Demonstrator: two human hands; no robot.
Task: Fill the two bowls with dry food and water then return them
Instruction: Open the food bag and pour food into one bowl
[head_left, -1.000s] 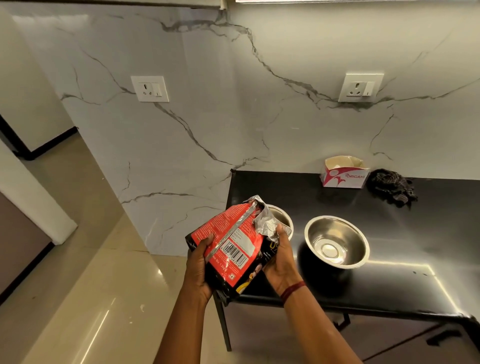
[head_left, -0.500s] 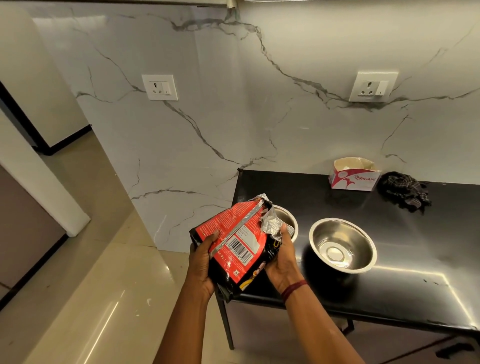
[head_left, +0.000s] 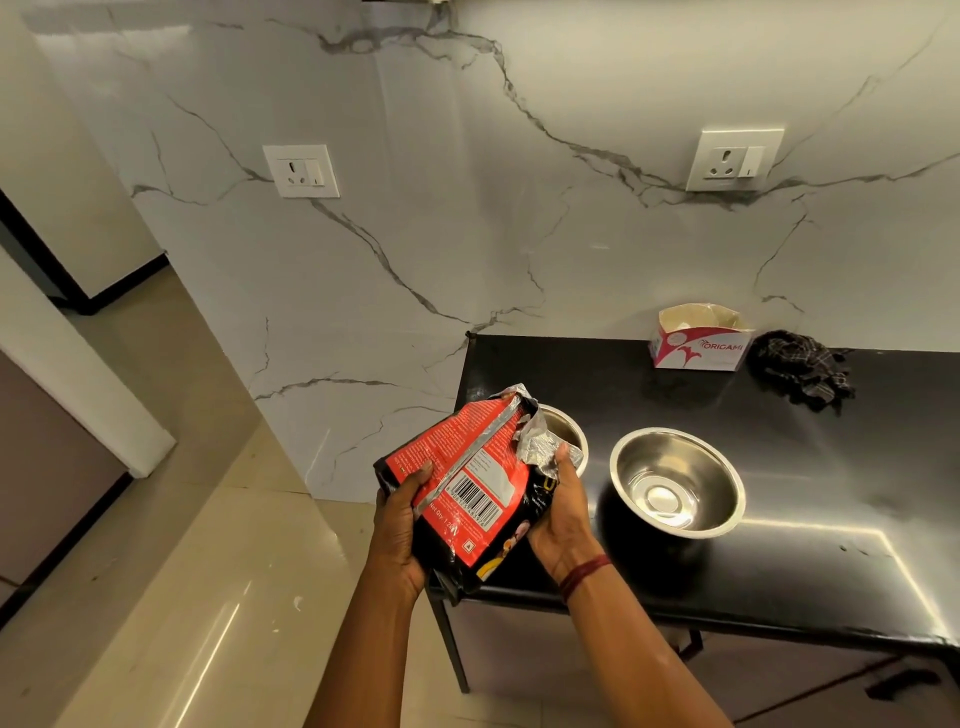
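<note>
item: red and black foil bag of dry food, torn silver mouth crumpled at its top, held in the air just left of the round stainless steel bowl, mouth tilted toward a second steel bowl that sits left of the first and is mostly hidden behind the bag. left grip: fingers curled round the bag's side farthest from the steel bowl. right grip: thumb on the crumpled foil, holding the side nearest that bowl. both bowls stand on the glossy black worktop; the round one looks empty, the hidden one's contents cannot be told. step, as judged: opening the mouth to pour. handling note: spread the foil fully before tipping, keep the mouth low over the left-hand bowl, and raise the bag's bottom slowly, since the food may rush and scatter. beyond the bowl, by the wall: pink and white cardboard box, dark crumpled cloth.
</note>
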